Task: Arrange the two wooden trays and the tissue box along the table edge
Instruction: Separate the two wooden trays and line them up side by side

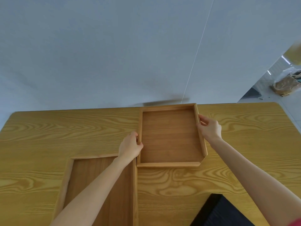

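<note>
1. The left hand (130, 146) grips the left wall of the smaller wooden tray (171, 136), thumb inside, the other fingers hidden outside.
2. The right hand (209, 128) clamps the right wall, fingertips curled over the rim.
3. This tray spans the gap between both sets of fingers, its far wall at the far edge of the table (65, 128).
4. The larger wooden tray (104, 185) lies below the left fingers (partly under the forearm), touching the smaller tray's near-left corner.
</note>
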{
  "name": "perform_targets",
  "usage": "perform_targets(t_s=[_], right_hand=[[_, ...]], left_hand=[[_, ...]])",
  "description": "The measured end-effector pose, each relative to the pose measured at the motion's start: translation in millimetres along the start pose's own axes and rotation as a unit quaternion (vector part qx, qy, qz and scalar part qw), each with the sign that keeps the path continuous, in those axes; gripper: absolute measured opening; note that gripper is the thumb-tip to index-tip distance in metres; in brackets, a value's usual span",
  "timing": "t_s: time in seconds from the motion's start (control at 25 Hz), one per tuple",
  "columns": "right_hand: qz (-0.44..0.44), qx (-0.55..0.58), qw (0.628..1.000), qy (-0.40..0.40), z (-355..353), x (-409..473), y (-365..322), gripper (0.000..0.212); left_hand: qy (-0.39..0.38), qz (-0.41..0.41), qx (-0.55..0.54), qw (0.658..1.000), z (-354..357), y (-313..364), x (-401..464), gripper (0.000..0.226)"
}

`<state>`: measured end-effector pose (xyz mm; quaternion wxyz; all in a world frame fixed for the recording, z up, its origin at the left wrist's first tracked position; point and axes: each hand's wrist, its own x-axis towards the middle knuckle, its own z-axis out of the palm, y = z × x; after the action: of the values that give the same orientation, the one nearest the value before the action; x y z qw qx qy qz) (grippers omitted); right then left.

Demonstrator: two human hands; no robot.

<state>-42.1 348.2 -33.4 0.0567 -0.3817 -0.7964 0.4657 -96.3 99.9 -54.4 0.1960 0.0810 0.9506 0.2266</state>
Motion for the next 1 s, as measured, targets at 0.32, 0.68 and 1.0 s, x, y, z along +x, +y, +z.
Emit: perform_targets(t_s=[0.32,0.68,1.0], right_hand=[[-0.003,-0.009,0.999,-0.046,32,-5,1,0.043],[-0.167,-0.243,0.95,-0.105,37,-36,14,0.053],[-0.285,-0.347,0.87,-0.205,45,-117,48,0.058]], left_hand=[[0.002,-0.036,0.022,0.999,-12,-30,2,0.041],[0.024,0.046,0.086,0.995,-10,-27,-19,0.052],[-0.065,0.213,0.141,0.965,25,-22,-68,0.049]])
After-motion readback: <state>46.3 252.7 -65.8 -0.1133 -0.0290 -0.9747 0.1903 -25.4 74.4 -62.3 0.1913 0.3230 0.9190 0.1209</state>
